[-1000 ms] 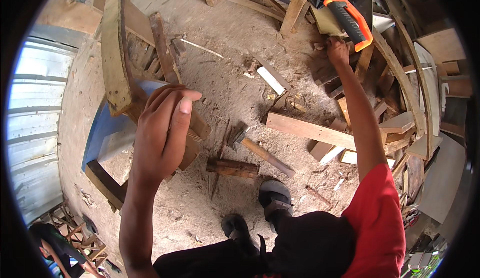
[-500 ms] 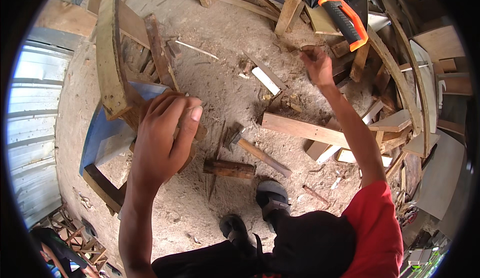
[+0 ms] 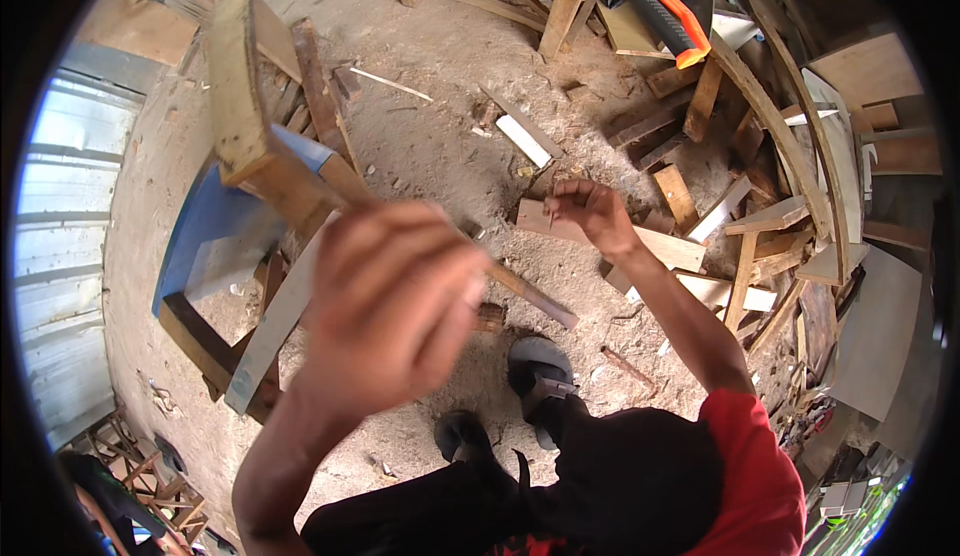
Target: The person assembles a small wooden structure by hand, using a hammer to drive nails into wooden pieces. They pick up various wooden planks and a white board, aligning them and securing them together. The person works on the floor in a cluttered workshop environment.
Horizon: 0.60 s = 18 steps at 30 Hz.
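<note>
My left hand [image 3: 395, 301] is raised over the middle of the floor and smeared by motion. Its fingers look curled, but what they hold, if anything, does not show. Beneath it lies a hammer [image 3: 535, 298], its wooden handle in view and its head mostly hidden by the hand. My right hand [image 3: 597, 218] has thumb and fingers pinched together above a light wooden board [image 3: 660, 248]. Something thin and dark seems to stick out of the pinch, too small to name. Beside my left hand stands a wooden frame [image 3: 235, 76], with a grey-white strip [image 3: 270, 331] slanting below it.
A handsaw with an orange and black handle [image 3: 668, 24] rests on wood at the far right. Offcuts, among them a short block [image 3: 677, 196], lie piled on the right. A blue panel [image 3: 195, 241] leans at left near a corrugated metal wall [image 3: 70, 246]. My shoes [image 3: 540, 366] stand below.
My left hand has moved right, away from the wooden frame, and now covers the hammer's head. My right hand has come nearer and slightly left, from the far floor to above the light board.
</note>
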Motion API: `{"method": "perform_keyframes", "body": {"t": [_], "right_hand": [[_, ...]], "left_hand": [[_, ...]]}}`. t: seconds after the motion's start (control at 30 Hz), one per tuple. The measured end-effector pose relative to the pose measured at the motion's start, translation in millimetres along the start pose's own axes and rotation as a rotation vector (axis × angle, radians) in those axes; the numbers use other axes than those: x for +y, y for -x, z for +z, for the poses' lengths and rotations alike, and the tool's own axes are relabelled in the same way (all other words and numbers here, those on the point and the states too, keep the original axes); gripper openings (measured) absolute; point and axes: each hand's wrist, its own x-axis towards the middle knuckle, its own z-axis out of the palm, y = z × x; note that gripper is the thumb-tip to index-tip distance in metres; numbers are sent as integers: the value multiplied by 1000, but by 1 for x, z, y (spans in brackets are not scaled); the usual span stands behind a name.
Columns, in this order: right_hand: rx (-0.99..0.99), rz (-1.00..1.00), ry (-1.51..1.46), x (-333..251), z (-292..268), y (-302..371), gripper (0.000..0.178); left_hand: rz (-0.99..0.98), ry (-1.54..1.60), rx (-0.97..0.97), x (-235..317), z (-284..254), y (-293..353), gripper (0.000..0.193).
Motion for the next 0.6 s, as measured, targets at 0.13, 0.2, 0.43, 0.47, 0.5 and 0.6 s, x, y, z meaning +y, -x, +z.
{"method": "perform_keyframes", "body": {"t": [0.13,0.2,0.43,0.47,0.5,0.6], "right_hand": [[-120,173,-36,-16,51,42,21],[-217,176,-29,-4,79,61,21],[-379,116,317,41,151,118,28],[-390,74,363,43,156,125,29],[-391,92,359,44,160,130,27],[-386,97,425,46,163,138,24]], "left_hand": [[-147,218,-176,19,42,74,16],[-437,397,-126,9,76,125,15],[-1118,917,-228,-5,112,209,30],[-1188,974,-224,-4,113,219,31],[-1257,1030,-221,-4,112,228,31],[-1384,1110,-179,-3,111,245,32]]}}
